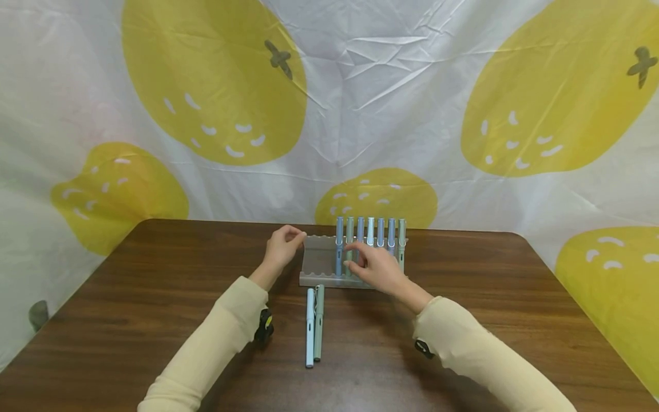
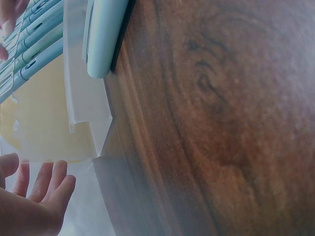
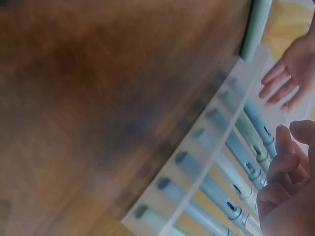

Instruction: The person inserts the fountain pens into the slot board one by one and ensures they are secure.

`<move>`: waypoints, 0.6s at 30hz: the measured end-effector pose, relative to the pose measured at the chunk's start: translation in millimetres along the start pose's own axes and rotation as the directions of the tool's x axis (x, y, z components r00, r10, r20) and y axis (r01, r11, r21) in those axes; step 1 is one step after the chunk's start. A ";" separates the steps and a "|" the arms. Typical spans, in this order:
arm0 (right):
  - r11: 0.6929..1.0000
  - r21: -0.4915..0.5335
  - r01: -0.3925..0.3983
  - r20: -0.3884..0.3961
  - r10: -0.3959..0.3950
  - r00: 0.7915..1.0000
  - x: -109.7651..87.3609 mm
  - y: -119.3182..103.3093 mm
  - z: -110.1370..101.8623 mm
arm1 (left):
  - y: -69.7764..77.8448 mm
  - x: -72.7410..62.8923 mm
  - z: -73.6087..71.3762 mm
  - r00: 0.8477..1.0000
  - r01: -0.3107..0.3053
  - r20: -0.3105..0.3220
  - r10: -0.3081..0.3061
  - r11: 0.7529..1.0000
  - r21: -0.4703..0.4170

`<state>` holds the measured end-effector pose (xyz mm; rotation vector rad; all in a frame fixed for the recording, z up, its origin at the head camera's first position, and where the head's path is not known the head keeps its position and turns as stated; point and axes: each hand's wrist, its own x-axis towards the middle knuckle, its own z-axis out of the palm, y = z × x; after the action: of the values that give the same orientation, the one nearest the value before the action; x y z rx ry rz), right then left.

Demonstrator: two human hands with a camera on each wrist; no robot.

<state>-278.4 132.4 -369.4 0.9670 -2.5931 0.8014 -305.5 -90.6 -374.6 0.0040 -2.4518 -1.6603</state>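
Note:
A clear, notched pen rack [image 1: 318, 280] stands near the back of the table. Several capped pens in blue and green stand side by side in it, from its middle to its right end; the leftmost is a blue pen [image 1: 338, 252], beside a green pen [image 3: 253, 140]. My left hand [image 1: 281, 249] is at the rack's back left corner, fingertips right at the edge and fingers loosely extended in the left wrist view. In front of the row is my right hand [image 1: 380, 268], thumb and index finger curved apart with nothing between them. It partly hides the pens behind it.
On the table [image 1: 206, 252] in front of the rack lie a pale blue pen [image 1: 310, 332] and a grey-green pen [image 1: 319, 326], side by side, caps toward the rack. A white cloth with yellow fruit prints [image 1: 216, 80] hangs behind the table.

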 end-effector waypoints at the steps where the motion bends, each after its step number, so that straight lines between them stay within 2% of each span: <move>1: 1.000 0.004 0.001 0.015 -0.001 1.000 -1.5 -1.2 1.3 | -0.1 0.3 0.1 1.000 0.000 -0.001 0.000 1.000 -0.001; 12: 0.997 0.041 -0.064 0.147 0.057 0.987 -13.6 -10.6 16.0 | -1.1 0.0 0.5 1.000 0.003 -0.003 -0.003 1.000 0.009; 18: 0.993 0.091 -0.072 0.207 0.052 0.977 -15.9 -16.2 23.9 | -0.8 -0.2 0.5 1.000 0.010 -0.003 -0.010 1.000 0.011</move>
<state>-257.0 116.7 -388.9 1.0507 -2.7937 0.8971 -305.5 -90.4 -375.5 0.0195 -2.4631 -1.6491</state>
